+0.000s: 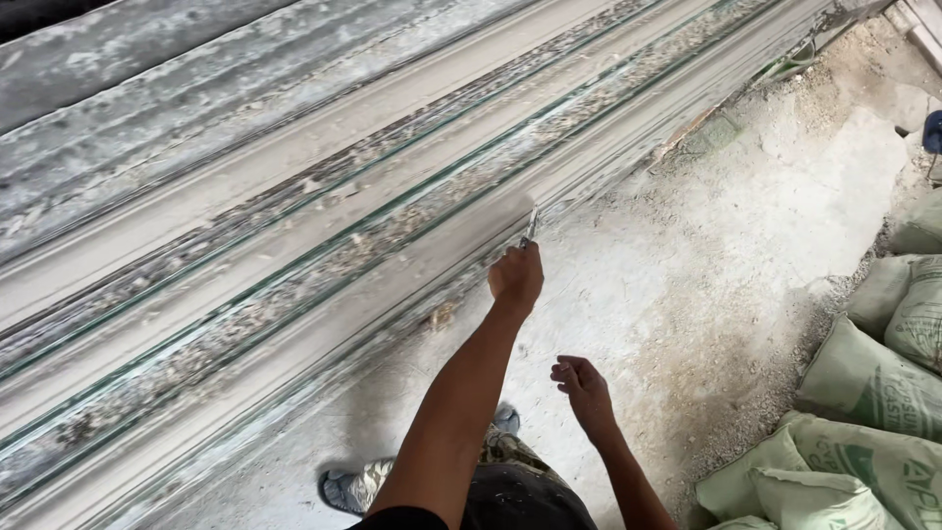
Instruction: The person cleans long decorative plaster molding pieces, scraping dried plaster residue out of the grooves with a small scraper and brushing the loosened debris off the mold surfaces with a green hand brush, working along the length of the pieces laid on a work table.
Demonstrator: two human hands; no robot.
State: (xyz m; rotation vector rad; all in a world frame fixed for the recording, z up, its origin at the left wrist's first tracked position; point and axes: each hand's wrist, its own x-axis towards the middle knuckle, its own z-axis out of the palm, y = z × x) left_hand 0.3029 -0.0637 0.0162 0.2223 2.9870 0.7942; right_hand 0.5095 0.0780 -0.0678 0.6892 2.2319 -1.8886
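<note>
Nearest the camera, right hand (583,385) hangs loosely curled and empty at five o'clock, while left hand (516,276) grips a scraper (532,226) against the moulding (471,231) edge at centre, blade angled for contact.

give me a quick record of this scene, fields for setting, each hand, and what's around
setting: dusty white floor beside long plaster mouldings laid side by side
left hand: left hand reaches out, gripping a small scraper whose blade meets the edge of the nearest moulding
right hand: right hand empty, fingers loosely curled, held above the floor
around: green sacks piled at the right; a sandalled foot at the bottom
debris: flakes and chips lie in the grooves between the mouldings
</note>
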